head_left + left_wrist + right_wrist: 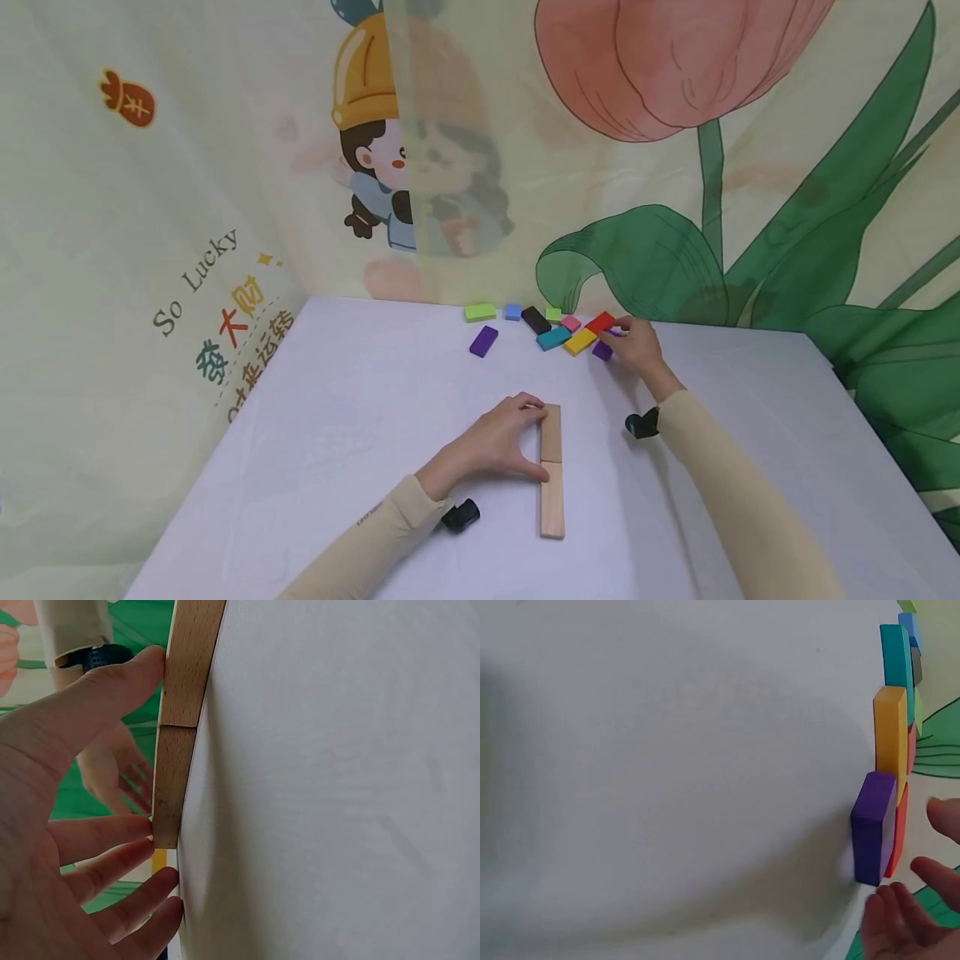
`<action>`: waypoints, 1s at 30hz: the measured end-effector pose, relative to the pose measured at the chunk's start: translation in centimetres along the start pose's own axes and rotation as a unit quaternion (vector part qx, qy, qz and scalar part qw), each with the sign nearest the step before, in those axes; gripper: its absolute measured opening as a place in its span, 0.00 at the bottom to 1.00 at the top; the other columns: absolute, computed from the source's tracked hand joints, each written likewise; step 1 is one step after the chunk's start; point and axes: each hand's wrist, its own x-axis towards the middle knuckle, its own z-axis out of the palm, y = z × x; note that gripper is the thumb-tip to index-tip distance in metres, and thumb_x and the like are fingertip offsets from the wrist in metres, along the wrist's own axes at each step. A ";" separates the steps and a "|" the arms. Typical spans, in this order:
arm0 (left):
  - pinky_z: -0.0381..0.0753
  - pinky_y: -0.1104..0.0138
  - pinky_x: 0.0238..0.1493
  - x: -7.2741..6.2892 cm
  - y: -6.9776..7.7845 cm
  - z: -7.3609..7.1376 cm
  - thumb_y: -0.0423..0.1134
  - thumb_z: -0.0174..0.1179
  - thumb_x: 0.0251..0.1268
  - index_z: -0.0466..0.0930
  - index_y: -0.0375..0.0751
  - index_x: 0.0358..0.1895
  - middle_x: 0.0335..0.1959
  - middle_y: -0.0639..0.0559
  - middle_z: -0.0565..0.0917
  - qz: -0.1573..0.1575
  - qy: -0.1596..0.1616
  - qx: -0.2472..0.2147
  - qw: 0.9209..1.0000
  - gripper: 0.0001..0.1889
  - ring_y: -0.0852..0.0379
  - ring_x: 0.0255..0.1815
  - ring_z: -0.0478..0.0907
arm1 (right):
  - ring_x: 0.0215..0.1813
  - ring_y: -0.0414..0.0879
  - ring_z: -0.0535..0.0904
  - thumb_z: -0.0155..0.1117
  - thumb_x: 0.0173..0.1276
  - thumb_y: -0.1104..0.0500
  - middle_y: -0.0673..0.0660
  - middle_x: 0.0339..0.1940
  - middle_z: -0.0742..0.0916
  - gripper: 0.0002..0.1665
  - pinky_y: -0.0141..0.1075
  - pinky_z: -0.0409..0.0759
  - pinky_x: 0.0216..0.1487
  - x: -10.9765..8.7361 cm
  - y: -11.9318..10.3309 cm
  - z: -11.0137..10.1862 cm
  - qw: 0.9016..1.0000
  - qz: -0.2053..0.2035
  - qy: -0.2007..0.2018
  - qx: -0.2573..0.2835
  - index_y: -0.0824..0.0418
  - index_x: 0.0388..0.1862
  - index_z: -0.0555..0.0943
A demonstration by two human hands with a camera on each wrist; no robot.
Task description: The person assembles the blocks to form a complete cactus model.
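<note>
Relaxed and spread, the grip of the left hand (487, 437) lays its thumb against the left side of two wooden blocks near their joint, with the index finger reaching the far end. Loosely bent, the grip of the right hand (637, 343) is at the far right of the row of coloured blocks, its thumb apart from the fingers and clasping nothing; whether a fingertip touches a block cannot be told.

Behind everything hangs a printed cloth backdrop (262, 50), with a large pink tulip (675, 62) to the right. Before it lies the white table (360, 400). Two beige sleeves (367, 542) enter from the near edge, each with a black wrist device (461, 515) by its cuff.

Centred on the table, the far wooden block (551, 433) and near wooden block (552, 504) lie end to end, touching, in one straight line.

Along the far edge sit the coloured blocks: a lime block (480, 312) and purple block (483, 341) at left, then dark brown (536, 320), teal (554, 337), yellow (580, 342) and red (600, 322) ones, and another purple block (874, 825) beside the right fingers. Smallest are the blue block (513, 312), pink block (571, 323) and small lime block (553, 314).
</note>
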 end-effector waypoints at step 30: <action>0.73 0.66 0.66 0.0 -0.1 0.0 0.62 0.72 0.45 0.70 0.42 0.68 0.67 0.54 0.70 0.000 0.002 -0.007 1.000 0.47 0.56 0.65 0.69 | 0.50 0.58 0.75 0.64 0.68 0.54 0.65 0.48 0.83 0.19 0.46 0.79 0.51 1.5 -3.7 4.1 0.995 -0.035 0.059 -0.068 0.65 0.51 0.79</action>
